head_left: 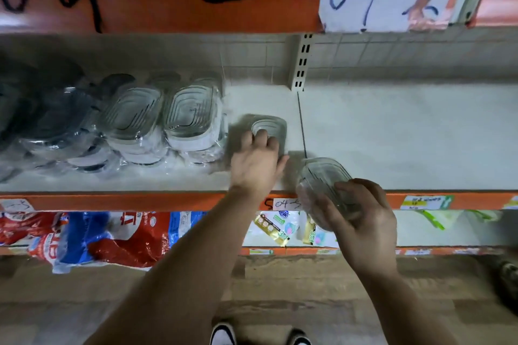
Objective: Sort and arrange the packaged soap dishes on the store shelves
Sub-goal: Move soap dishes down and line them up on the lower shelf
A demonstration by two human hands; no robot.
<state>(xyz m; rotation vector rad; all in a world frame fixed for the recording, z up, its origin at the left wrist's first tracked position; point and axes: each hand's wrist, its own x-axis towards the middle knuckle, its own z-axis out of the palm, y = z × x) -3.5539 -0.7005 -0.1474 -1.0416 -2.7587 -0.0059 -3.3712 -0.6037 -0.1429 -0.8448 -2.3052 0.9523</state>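
Note:
Rows of packaged soap dishes lean on the white shelf (392, 134): dark ones (53, 117) at the left, white-based clear ones (190, 117) beside them. A single clear soap dish (276, 124) lies flat to the right of the rows. My left hand (259, 159) rests on it with fingers curled over its near rim. My right hand (361, 218) holds another clear packaged soap dish (319, 179) tilted at the shelf's front edge.
The orange shelf rail (140, 200) carries paper labels. Bagged goods (112, 235) fill the lower shelf at the left, small packets (276, 228) sit in its middle. A perforated upright (302, 61) divides the back wall. My shoes (224, 335) stand on the wooden floor.

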